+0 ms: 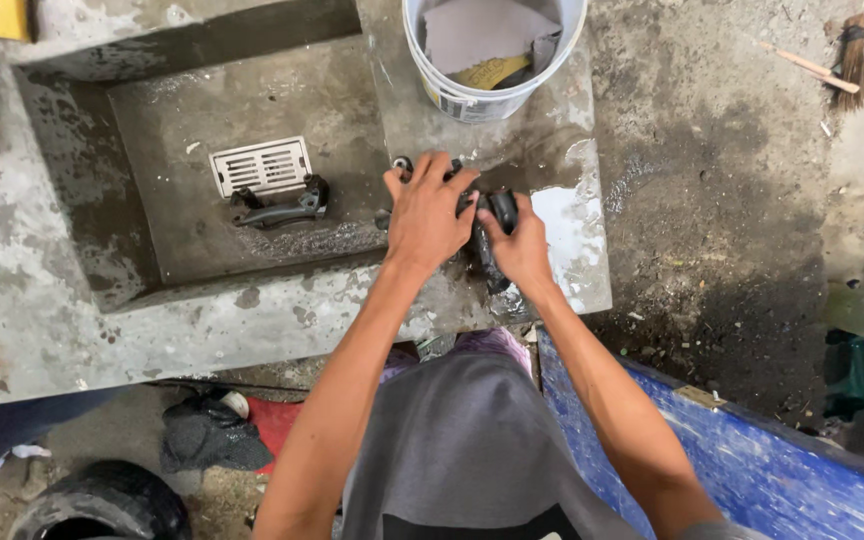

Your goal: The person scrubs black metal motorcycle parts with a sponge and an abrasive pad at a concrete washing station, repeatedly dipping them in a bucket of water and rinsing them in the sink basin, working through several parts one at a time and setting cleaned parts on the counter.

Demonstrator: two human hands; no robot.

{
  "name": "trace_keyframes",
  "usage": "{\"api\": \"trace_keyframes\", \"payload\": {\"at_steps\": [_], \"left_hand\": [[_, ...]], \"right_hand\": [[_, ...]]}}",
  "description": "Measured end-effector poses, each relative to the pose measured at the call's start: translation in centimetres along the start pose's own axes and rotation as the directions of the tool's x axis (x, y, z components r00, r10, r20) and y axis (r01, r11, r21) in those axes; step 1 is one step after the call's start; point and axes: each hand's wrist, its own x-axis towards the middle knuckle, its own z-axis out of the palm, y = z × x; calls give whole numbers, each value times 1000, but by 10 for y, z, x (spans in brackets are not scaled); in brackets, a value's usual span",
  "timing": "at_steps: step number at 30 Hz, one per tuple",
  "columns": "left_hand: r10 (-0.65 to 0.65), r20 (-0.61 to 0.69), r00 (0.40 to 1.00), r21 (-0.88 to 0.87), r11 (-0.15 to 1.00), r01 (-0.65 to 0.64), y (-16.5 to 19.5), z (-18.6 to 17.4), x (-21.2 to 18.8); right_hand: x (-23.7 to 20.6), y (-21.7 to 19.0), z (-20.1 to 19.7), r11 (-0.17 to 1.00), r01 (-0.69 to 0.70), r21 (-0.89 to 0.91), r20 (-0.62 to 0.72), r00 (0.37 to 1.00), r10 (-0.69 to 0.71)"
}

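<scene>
Both hands rest on a black metal part that lies on the wet concrete ledge of a wash basin. My left hand presses down over its left side, fingers spread. Closed around its right side is my right hand. Most of the part is hidden under the hands. A second black metal part lies in the sunken basin beside a white drain grate.
A white bucket with grey sandpaper and a yellow item stands just beyond the hands. A brush lies on the dirt floor at top right. A blue panel runs at lower right. A dark rag and a tyre lie below the basin.
</scene>
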Motion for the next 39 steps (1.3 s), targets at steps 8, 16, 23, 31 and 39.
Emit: {"api": "trace_keyframes", "payload": {"at_steps": [8,16,23,31,39], "left_hand": [[16,125,992,178,983,-38,12,7,24],[92,153,984,233,964,-126,11,-4,23],[123,101,987,177,974,-140,6,-6,22],[160,139,977,186,965,-185,6,-3,25],[181,182,967,208,954,-218,12,-4,35]], "right_hand": [[9,2,8,951,292,-97,-3,956,-294],[4,-9,9,951,255,-177,13,966,-257],[5,-9,12,886,405,-224,-35,906,-423],[2,-10,8,924,313,-219,-22,945,-325],[17,-5,11,953,222,-205,12,974,-225]]}}
